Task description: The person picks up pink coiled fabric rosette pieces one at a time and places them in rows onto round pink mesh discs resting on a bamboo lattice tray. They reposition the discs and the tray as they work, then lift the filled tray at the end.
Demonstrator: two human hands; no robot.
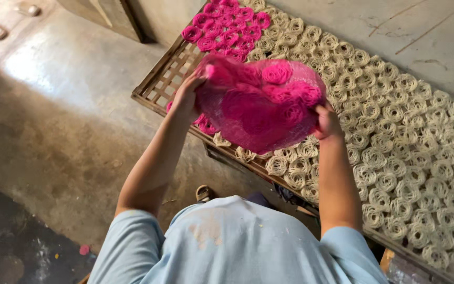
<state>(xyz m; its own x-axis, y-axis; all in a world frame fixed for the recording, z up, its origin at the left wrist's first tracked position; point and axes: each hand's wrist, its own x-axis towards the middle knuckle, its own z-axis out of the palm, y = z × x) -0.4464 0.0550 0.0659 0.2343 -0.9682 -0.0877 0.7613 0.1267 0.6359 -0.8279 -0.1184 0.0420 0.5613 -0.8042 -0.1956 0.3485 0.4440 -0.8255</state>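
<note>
Nearest the camera, a pale blue shirt with a few light stains is filling the bottom of the view, and two bare forearms are reaching up and away from it. The left hand is closing its grip on the left edge of a pink mesh sheet, fingers curled over the rim, while the right hand is pinching the sheet's right edge, its grip likewise clamped on the mesh. The sheet is hanging between the two hands, held up just above the near edge of a slatted wooden rack, and several pink noodle coils are lying on it, showing through the net. Beneath and beyond the sheet, the rack is carrying rows of pale noodle coils, packed side by side across most of its surface and running off toward the right. At the far left corner of the rack, another cluster of pink coils is sitting just beside the pale ones. To the left, a worn concrete floor is stretching away, and a foot in a sandal is showing below the rack's edge.
</note>
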